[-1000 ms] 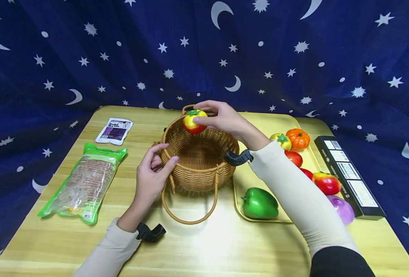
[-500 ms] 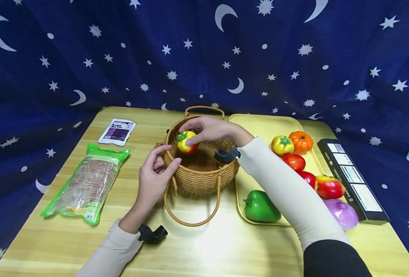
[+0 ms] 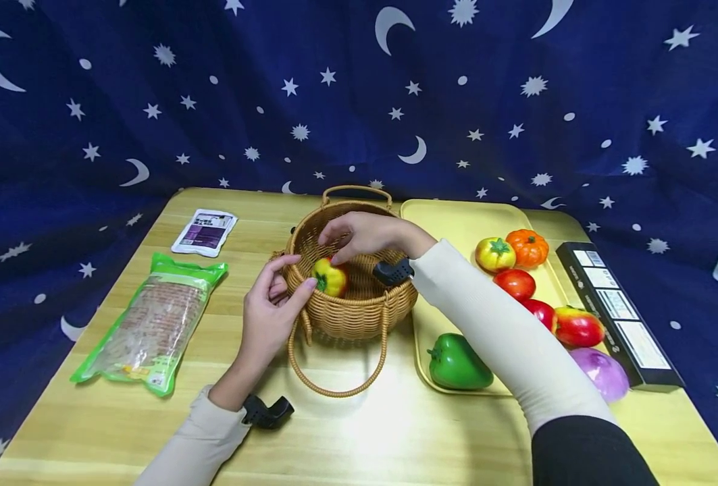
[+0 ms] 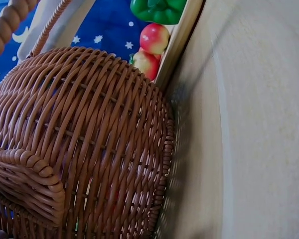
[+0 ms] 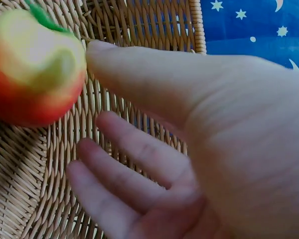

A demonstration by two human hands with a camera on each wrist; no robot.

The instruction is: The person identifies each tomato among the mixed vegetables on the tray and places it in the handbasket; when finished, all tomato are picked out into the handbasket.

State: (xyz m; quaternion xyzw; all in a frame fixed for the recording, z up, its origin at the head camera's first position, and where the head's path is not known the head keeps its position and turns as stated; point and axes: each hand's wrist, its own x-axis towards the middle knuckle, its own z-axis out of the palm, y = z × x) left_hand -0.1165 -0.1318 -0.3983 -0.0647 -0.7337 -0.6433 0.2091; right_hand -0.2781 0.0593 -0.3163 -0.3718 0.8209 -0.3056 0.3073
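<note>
A wicker basket (image 3: 359, 317) stands mid-table, its front handle folded down onto the tabletop. My left hand (image 3: 267, 314) holds its left rim, thumb and index fingertip over the edge; the left wrist view shows the woven side (image 4: 89, 139) but none of that hand. Inside the basket, by the left wall, lies a red-and-yellow toy tomato (image 3: 331, 278) with a green leafy top. Over the opening is my right hand (image 3: 367, 235), fingers loosely spread and nothing gripped. From the right wrist, its thumb (image 5: 134, 69) appears right beside the tomato (image 5: 37, 74).
Right of the basket, a yellow tray (image 3: 450, 219) carries a green bell pepper (image 3: 458, 363), an orange pumpkin (image 3: 527, 248) and several red or yellow toy fruits. A purple onion-like piece (image 3: 602, 373) and black box (image 3: 620, 317) lie beyond. Two packets (image 3: 152, 320) lie left.
My right hand has lowered the toy tomato from above the rim into the basket and let go, its fingers now apart from it. My left hand stays at the rim.
</note>
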